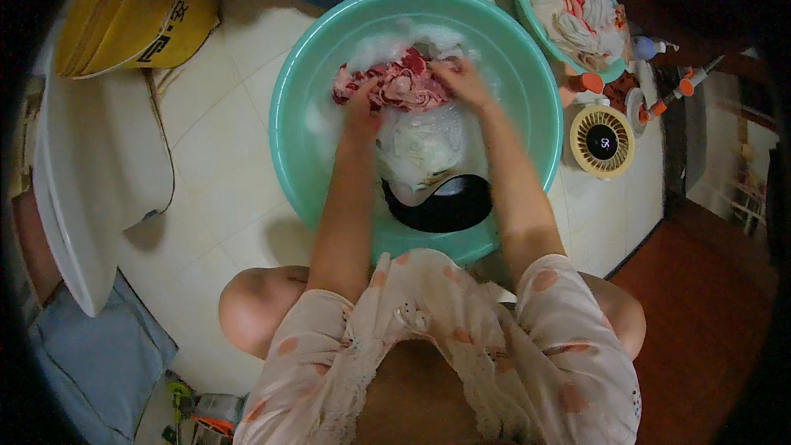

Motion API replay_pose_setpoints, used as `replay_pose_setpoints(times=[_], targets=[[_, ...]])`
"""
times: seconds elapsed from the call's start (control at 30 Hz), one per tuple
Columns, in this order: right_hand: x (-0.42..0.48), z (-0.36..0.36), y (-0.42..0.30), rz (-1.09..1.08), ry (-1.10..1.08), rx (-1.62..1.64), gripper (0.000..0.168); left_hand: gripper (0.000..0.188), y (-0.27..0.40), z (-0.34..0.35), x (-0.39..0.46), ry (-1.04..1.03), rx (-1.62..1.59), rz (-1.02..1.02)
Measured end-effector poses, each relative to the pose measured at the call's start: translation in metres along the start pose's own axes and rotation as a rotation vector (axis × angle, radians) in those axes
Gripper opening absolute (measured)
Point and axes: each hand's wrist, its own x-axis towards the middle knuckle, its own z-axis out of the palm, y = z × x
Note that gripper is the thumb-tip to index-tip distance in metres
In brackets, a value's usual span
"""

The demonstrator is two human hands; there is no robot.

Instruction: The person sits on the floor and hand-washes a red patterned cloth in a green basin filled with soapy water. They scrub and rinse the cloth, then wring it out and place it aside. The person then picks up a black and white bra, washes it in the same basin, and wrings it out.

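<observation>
A large green plastic basin (290, 105) holds sudsy water and wet fabric. At its far side, my left hand (364, 105) grips the left part of a bunched red and pink patterned cloth (405, 83). Around the cloth's right end is my right hand (462, 83), its fingers spread and slightly blurred; their tips press on the fabric. Nearer me, a pale, wet cloth (420, 145) bulges from the water between my forearms. Below that cloth, a black, curved object (442, 205) rests inside the basin's near side; its kind cannot be told.
A second green basin (525, 6) with red and white cloths stands at the upper right. Near it are a small round fan (602, 141) and orange-capped bottles. A yellow bucket (136, 18) is at the upper left, beside a white curved fixture (80, 198). A blue-grey mat (102, 352) lies lower left.
</observation>
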Motion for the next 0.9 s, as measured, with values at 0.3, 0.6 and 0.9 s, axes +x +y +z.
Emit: replay_pose_setpoints(times=[0.3, 0.6, 0.9], targets=[[-0.044, 0.08, -0.046, -0.759, 0.267, -0.626, 0.018, 0.027, -0.035, -0.023, 0.045, -0.191, -0.504, -0.264], [-0.019, 0.065, -0.011, -0.387, 0.128, -0.673, 0.043, 0.031, -0.001, -0.014, 0.012, -0.486, -0.36, -0.352], [-0.038, 0.083, -0.113, -0.361, 0.268, -0.638, 0.023, 0.026, -0.016, 0.041, -0.005, -0.194, -0.233, 0.023]])
